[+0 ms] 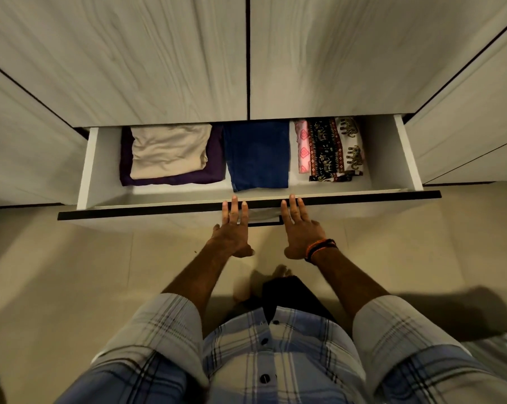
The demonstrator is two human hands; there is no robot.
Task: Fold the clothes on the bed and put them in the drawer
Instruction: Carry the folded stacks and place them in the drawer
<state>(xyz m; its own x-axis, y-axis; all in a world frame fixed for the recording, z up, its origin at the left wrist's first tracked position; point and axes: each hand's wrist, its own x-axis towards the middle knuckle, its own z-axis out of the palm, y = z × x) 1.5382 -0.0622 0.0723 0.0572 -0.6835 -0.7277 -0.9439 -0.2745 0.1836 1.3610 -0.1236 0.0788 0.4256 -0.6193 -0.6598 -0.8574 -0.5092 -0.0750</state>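
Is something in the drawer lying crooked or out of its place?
Nothing serious. The blue garment lies slightly slanted beside the beige piece stacked on the purple one. The patterned cloths stand neatly. Both hands, left and right, press the drawer front.

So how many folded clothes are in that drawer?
6 visible: a beige one on a purple one at left, a blue one in the middle, and pink, black and white prints at right. More may be hidden.
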